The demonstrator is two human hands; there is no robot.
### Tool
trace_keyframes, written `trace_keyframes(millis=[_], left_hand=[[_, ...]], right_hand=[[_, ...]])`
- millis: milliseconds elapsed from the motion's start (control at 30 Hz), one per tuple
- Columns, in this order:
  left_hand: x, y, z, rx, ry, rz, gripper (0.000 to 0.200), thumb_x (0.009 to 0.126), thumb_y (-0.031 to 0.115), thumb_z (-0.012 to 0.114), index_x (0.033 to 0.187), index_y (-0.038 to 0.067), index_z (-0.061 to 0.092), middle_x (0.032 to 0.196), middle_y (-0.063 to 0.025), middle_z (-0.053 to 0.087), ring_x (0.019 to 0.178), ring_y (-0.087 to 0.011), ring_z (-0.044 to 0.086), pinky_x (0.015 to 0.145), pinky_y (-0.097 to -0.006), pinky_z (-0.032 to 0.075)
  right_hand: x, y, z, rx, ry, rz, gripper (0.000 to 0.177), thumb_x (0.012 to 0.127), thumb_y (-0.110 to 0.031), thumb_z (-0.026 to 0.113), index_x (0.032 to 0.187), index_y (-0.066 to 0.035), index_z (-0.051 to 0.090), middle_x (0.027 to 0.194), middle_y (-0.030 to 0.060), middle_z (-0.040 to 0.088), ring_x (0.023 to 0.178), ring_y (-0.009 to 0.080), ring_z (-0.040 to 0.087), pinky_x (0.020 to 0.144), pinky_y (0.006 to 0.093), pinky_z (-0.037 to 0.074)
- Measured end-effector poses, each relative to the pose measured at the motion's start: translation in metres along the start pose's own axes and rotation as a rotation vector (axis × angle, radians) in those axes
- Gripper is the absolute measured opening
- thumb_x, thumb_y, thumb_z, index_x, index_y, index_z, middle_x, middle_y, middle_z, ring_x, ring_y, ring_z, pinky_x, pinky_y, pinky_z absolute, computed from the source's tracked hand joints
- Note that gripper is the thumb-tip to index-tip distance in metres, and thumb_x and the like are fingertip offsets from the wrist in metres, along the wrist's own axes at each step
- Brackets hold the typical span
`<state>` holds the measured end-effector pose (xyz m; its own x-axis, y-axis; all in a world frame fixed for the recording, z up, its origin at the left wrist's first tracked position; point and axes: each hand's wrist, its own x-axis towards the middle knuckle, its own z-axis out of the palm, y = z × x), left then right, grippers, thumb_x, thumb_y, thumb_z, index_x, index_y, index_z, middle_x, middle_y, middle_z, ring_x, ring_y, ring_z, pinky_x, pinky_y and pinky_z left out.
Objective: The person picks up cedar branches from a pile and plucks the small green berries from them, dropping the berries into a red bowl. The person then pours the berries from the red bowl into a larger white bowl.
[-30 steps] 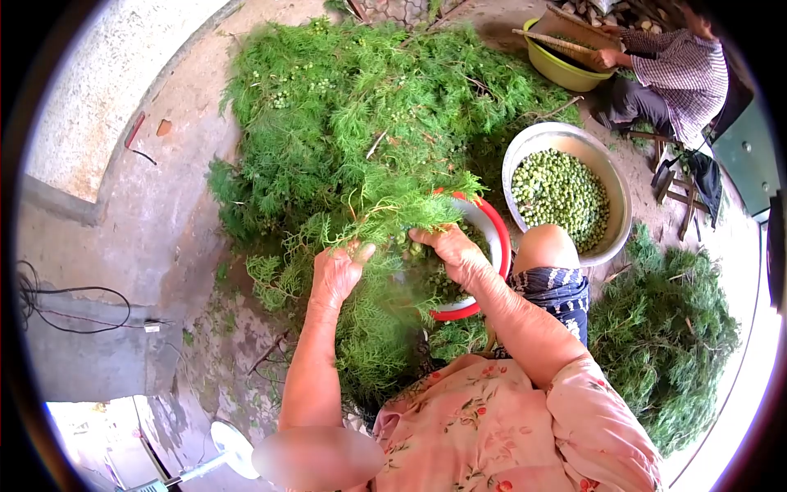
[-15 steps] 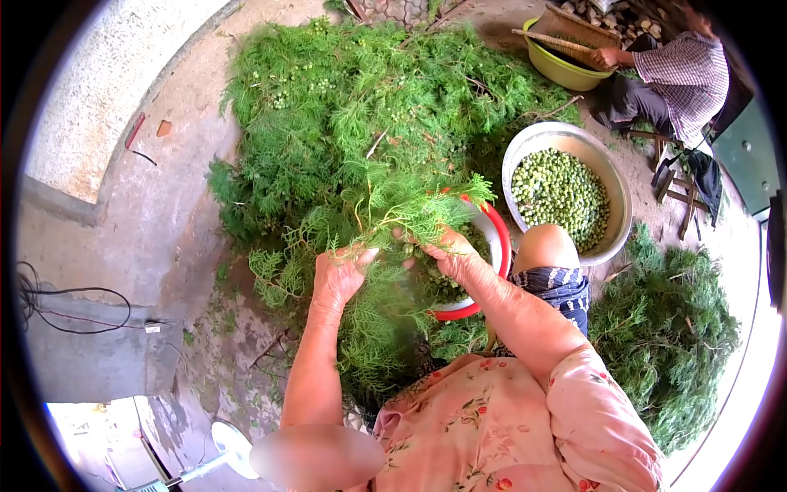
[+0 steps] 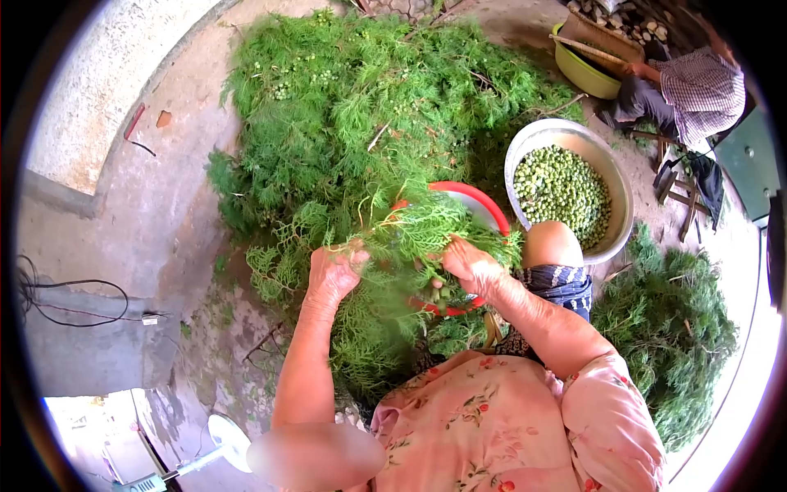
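My left hand (image 3: pixel 334 271) is closed on a leafy green branch (image 3: pixel 410 225), which stretches across to the right. At the branch's right part, my right hand (image 3: pixel 471 264) is closed with its fingers among the foliage; what exactly they pinch is hidden. Below the branch is a red-rimmed basin (image 3: pixel 484 201), partly covered by foliage. A few green cones (image 3: pixel 437 283) show just left of my right hand. To the right stands a metal basin (image 3: pixel 620 176) holding many green cones (image 3: pixel 561 193).
A large heap of green branches (image 3: pixel 328 107) lies ahead, a smaller pile (image 3: pixel 668 328) at the right. Another person (image 3: pixel 701 90) sits at the upper right by a yellow-green tub (image 3: pixel 586 75). Black cable (image 3: pixel 78 287) lies at left, a white fan (image 3: pixel 229 443) at lower left.
My right hand has moved slightly right and down, and the foliage between my hands has shifted. More of the red rim shows at its top. The other person's tub appears farther right.
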<state>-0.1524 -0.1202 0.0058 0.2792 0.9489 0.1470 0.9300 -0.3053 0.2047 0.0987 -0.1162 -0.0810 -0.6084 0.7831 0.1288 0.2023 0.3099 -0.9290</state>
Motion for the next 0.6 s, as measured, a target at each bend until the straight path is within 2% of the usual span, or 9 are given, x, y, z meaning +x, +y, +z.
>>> trace_keyframes(millis=[67,100,200,267,367,433,467,500,600], left_hand=[[0.0,0.002,0.0,-0.071,-0.041,-0.075,0.017,0.08,0.024,0.062,0.091,0.014,0.069,0.084,-0.008,0.067,0.071,-0.0214,0.065,0.064,-0.0311,0.053],[0.0,0.003,-0.001,-0.105,-0.059,-0.114,0.017,0.08,0.024,0.061,0.092,0.014,0.069,0.085,-0.0082,0.067,0.072,-0.021,0.065,0.065,-0.0308,0.053],[-0.001,-0.008,0.013,-0.22,-0.184,-0.213,0.018,0.081,0.022,0.06,0.094,0.014,0.069,0.088,-0.0075,0.067,0.072,-0.0198,0.066,0.066,-0.031,0.053],[0.004,0.001,0.01,-0.141,-0.173,-0.144,0.02,0.081,0.026,0.061,0.095,0.013,0.067,0.089,-0.0076,0.067,0.073,-0.0216,0.065,0.066,-0.032,0.053],[0.008,0.016,-0.007,0.009,-0.165,-0.026,0.03,0.081,0.035,0.062,0.095,0.009,0.065,0.085,-0.0096,0.067,0.076,-0.025,0.064,0.068,-0.0345,0.052],[0.011,0.021,-0.012,-0.003,-0.178,-0.081,0.031,0.081,0.036,0.062,0.093,0.008,0.066,0.085,-0.0097,0.067,0.076,-0.0257,0.064,0.069,-0.0341,0.052],[0.012,0.022,-0.012,-0.011,-0.184,-0.109,0.031,0.081,0.037,0.061,0.092,0.008,0.067,0.084,-0.0098,0.067,0.076,-0.026,0.064,0.069,-0.034,0.052],[0.01,0.021,-0.008,0.03,-0.22,-0.098,0.033,0.08,0.039,0.062,0.088,0.008,0.067,0.083,-0.0101,0.067,0.076,-0.0266,0.064,0.068,-0.034,0.052],[0.01,0.02,-0.008,-0.021,-0.183,-0.095,0.033,0.08,0.039,0.062,0.089,0.008,0.067,0.082,-0.0104,0.067,0.075,-0.0264,0.064,0.068,-0.0341,0.051]], right_hand=[[-0.003,-0.046,-0.022,0.13,-0.141,0.201,0.037,0.078,-0.01,0.051,0.114,-0.002,0.053,0.078,0.0092,0.058,0.064,0.0138,0.055,0.054,0.0273,0.045],[-0.006,-0.081,-0.037,-0.045,-0.177,0.189,0.038,0.078,-0.01,0.052,0.115,-0.003,0.053,0.076,0.0095,0.057,0.062,0.0137,0.055,0.053,0.0275,0.045],[-0.019,-0.076,-0.037,-0.585,-0.038,-0.186,0.045,0.07,-0.001,0.052,0.114,-0.009,0.055,0.066,0.0093,0.055,0.055,0.0156,0.051,0.058,0.0282,0.044],[-0.015,-0.072,-0.035,-0.233,-0.249,0.181,0.035,0.065,-0.001,0.055,0.101,-0.004,0.056,0.069,0.0114,0.055,0.053,0.0184,0.049,0.056,0.0282,0.043],[-0.022,-0.077,-0.035,-0.295,-0.12,-0.14,0.014,0.07,-0.003,0.053,0.084,-0.001,0.054,0.07,0.0098,0.054,0.053,0.0174,0.047,0.046,0.029,0.039],[-0.034,-0.08,-0.03,0.073,-0.045,0.029,0.008,0.073,-0.007,0.053,0.079,-0.001,0.055,0.069,0.0071,0.051,0.051,0.0154,0.044,0.041,0.0277,0.035],[-0.032,-0.098,-0.032,0.41,-0.036,0.365,0.01,0.077,-0.011,0.052,0.075,-0.001,0.054,0.068,0.005,0.048,0.049,0.0136,0.042,0.038,0.0264,0.032],[-0.031,-0.116,-0.033,0.746,0.098,0.699,0.017,0.081,-0.015,0.05,0.071,-0.002,0.054,0.066,0.0029,0.045,0.048,0.0117,0.039,0.036,0.0251,0.03],[-0.047,-0.091,-0.021,0.351,-0.023,0.298,0.02,0.082,-0.018,0.05,0.071,-0.002,0.054,0.064,0.0034,0.043,0.047,0.0102,0.037,0.036,0.0231,0.028]])
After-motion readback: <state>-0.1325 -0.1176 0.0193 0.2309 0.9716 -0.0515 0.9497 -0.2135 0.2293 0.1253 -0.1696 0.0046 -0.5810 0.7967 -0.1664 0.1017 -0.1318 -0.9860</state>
